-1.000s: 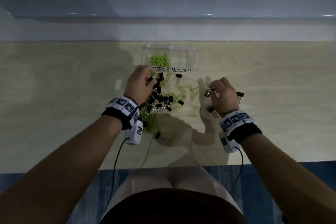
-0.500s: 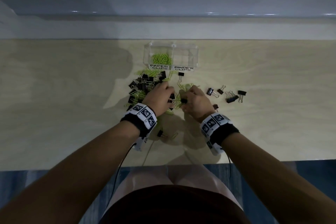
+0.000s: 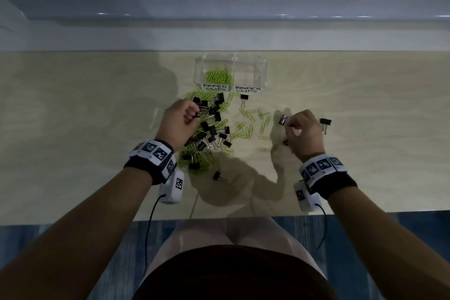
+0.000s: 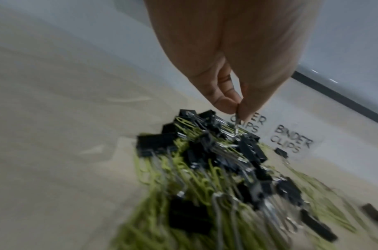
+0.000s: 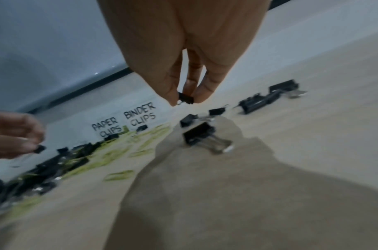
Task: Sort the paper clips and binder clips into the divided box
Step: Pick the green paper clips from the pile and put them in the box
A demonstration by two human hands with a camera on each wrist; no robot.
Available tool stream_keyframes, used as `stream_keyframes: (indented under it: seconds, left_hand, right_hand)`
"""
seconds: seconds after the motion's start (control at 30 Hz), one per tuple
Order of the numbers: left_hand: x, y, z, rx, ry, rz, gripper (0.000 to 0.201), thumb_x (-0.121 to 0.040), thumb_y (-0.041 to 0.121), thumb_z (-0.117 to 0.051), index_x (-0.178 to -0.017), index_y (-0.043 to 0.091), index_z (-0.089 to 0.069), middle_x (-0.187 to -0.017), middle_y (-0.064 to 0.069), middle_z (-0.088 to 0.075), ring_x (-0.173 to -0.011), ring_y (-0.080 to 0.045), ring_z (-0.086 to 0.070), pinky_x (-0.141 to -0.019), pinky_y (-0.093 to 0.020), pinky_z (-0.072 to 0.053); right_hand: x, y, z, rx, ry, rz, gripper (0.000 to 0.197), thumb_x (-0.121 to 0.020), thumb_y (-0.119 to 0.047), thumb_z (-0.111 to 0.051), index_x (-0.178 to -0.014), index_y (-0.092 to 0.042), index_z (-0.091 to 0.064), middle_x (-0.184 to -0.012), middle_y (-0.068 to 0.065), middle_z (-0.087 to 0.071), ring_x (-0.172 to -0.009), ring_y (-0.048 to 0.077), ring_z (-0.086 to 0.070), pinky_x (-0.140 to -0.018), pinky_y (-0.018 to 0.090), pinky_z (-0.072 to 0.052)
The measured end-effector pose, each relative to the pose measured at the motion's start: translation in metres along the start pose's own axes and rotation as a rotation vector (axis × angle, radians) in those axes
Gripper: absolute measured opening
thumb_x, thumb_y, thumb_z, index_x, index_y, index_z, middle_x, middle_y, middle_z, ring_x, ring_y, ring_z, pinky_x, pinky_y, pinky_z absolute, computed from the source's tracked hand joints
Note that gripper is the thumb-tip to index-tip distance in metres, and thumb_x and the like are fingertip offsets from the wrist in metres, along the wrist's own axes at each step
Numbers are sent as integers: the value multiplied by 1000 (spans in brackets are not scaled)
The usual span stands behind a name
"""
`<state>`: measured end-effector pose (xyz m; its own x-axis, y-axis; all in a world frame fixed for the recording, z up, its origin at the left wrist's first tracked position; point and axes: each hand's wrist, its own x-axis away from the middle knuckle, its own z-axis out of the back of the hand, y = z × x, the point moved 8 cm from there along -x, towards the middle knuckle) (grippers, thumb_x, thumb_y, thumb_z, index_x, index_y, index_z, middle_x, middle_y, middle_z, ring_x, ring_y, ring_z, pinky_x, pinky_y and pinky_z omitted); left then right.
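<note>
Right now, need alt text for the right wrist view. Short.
The right hand pinches a small black binder clip above a pale wooden table, with more binder clips lying loose beneath it. Farther back stands a clear box labelled PAPER CLIPS and BINDER CLIPS; at left, green paper clips and the left hand.

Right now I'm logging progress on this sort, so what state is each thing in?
Left hand: pinches a binder clip's wire handle above the pile.
Right hand: pinches a small black binder clip.
Paper-clip compartment: holds green clips.
Binder-clip compartment: looks empty.
Mixed pile: unsorted on the table.
</note>
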<state>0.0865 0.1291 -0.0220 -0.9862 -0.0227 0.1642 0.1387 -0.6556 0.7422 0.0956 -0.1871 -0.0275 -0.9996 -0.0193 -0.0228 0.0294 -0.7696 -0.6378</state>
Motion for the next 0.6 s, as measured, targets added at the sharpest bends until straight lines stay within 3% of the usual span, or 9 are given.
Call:
stream_keyframes:
  seconds: [0.07, 0.13, 0.2, 0.27, 0.33, 0.43, 0.6]
  left_hand:
    - [-1, -5, 10, -134, 41, -24, 18, -81, 8, -66, -97, 10, -59, -96, -6, -59, -89, -18, -54, -79, -30, -49]
    - [-1, 1, 2, -281, -10, -84, 19, -83, 14, -65, -102, 12, -61, -105, -5, -58, -102, -20, -49, -89, -32, -43]
    - [3, 18, -19, -327, -136, -187, 20, -87, 18, -61, -107, 15, -61, -111, -2, -55, -108, -19, -45, -94, -33, -41]
    - [13, 33, -51, -363, -325, -281, 24, -90, 17, -56, -113, 14, -60, -112, -2, -54, -106, -18, -47, -90, -32, -44]
    - [19, 37, -75, -461, -458, -309, 28, -93, 16, -51, -119, 10, -59, -113, -6, -52, -101, -21, -51, -84, -37, -47]
    - [16, 34, -81, -561, -433, -230, 28, -93, 22, -50, -116, 9, -59, -110, -8, -51, -95, -28, -57, -77, -42, -51]
    - [13, 37, -78, -585, -352, -184, 19, -89, 22, -54, -97, 7, -62, -100, -9, -52, -84, -30, -59, -70, -39, -51]
  right_hand:
    - [1, 9, 5, 91, 12, -24, 3, -78, -1, -63, -78, -4, -64, -86, 15, -56, -74, 32, -55, -65, 31, -46]
    - [3, -1, -4, 153, -20, 29, 3, -77, -5, -64, -79, -4, -65, -87, 15, -57, -77, 33, -54, -66, 38, -48]
    - [9, -28, -23, 139, -95, 143, 8, -77, -12, -60, -75, -5, -65, -83, 13, -60, -72, 29, -55, -62, 39, -50]
    - [21, -61, -51, 106, -234, 268, 17, -77, -18, -54, -71, -9, -66, -78, 10, -61, -65, 26, -56, -55, 37, -51]
    - [32, -81, -80, 133, -362, 331, 21, -76, -25, -50, -74, -14, -68, -80, 8, -61, -68, 28, -56, -57, 39, -50]
    - [39, -94, -106, 205, -456, 302, 25, -77, -33, -54, -86, -14, -68, -88, 12, -62, -76, 34, -58, -61, 42, -51]
    - [38, -99, -113, 206, -445, 177, 29, -74, -20, -69, -95, 0, -65, -101, 22, -61, -89, 40, -58, -73, 44, -49]
